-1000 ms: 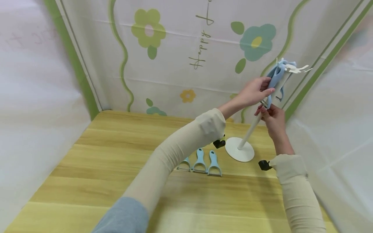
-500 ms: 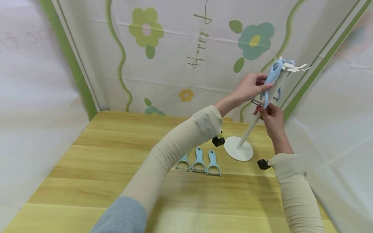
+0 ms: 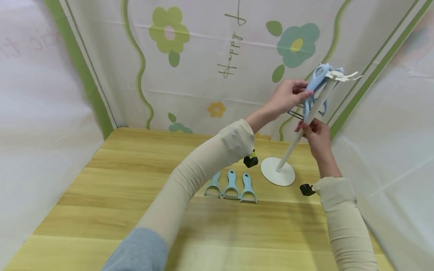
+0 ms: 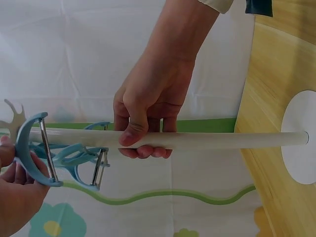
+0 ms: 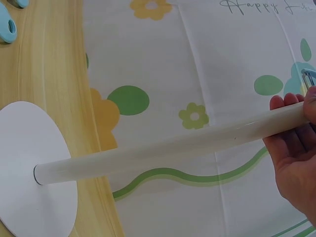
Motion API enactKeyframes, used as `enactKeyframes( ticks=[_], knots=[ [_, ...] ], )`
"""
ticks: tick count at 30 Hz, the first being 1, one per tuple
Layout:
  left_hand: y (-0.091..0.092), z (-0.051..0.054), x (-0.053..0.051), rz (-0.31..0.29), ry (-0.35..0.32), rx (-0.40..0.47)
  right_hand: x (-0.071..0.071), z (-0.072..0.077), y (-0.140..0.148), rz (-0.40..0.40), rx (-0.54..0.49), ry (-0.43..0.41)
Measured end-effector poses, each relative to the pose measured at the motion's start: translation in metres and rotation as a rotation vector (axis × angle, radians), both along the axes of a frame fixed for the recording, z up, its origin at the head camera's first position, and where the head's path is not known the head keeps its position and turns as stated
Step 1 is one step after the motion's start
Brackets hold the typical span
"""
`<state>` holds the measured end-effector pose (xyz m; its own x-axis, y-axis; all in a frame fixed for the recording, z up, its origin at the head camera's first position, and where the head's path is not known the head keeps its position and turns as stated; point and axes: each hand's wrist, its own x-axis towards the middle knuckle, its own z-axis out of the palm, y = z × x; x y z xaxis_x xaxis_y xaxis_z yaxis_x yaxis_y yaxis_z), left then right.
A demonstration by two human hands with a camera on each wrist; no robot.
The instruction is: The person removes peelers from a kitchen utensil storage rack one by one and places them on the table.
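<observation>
My left hand (image 3: 286, 97) pinches a light-blue peeler (image 3: 317, 81) by its handle at the top of a white stand, the handle's holed end close to the hooks (image 3: 340, 76). Whether that hole is on a hook I cannot tell. Other blue peelers (image 4: 74, 158) hang round the pole behind it, partly hidden. Lower down, my right hand (image 3: 318, 139) grips the white pole (image 3: 291, 148), thumb on one side and fingers round the other; the right wrist view shows this hand (image 5: 294, 143) at the frame's edge.
Several more blue peelers, one of them this peeler (image 3: 231, 186), lie in a row on the wooden table (image 3: 112, 195), left of the stand's round white base (image 3: 278, 172). A patterned white cloth (image 3: 203, 49) forms the back wall, with white sheets at both sides.
My left hand has shifted slightly left and up with the peeler, whose blade end now points more leftward, away from the pole. The right hand keeps its grip on the pole.
</observation>
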<state>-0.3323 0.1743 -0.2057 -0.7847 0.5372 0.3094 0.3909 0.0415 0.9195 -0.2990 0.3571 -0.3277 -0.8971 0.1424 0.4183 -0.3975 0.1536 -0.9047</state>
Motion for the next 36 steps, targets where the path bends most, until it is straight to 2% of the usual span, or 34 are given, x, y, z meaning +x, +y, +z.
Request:
enactKeyframes(
  ticks=[8,18,23,28,33,36],
  knots=[
    [-0.010,0.003,-0.001,0.024,0.008,0.026,-0.004,0.002,-0.003,0.013,-0.026,-0.001],
    [-0.037,-0.007,0.000,0.006,0.011,0.085,-0.006,0.002,-0.004,-0.001,-0.002,-0.014],
    [-0.049,-0.017,0.000,0.033,0.014,0.074,-0.006,0.002,-0.003,-0.001,0.010,-0.022],
    [-0.059,-0.031,0.002,0.028,0.036,0.051,-0.002,-0.001,0.001,0.030,-0.025,-0.017],
    [-0.069,-0.048,0.004,0.015,-0.006,0.054,-0.001,-0.002,0.003,0.079,-0.067,-0.001],
    [-0.075,-0.057,0.007,0.013,-0.019,0.040,0.000,-0.001,0.003,0.072,-0.058,-0.002]
  ],
)
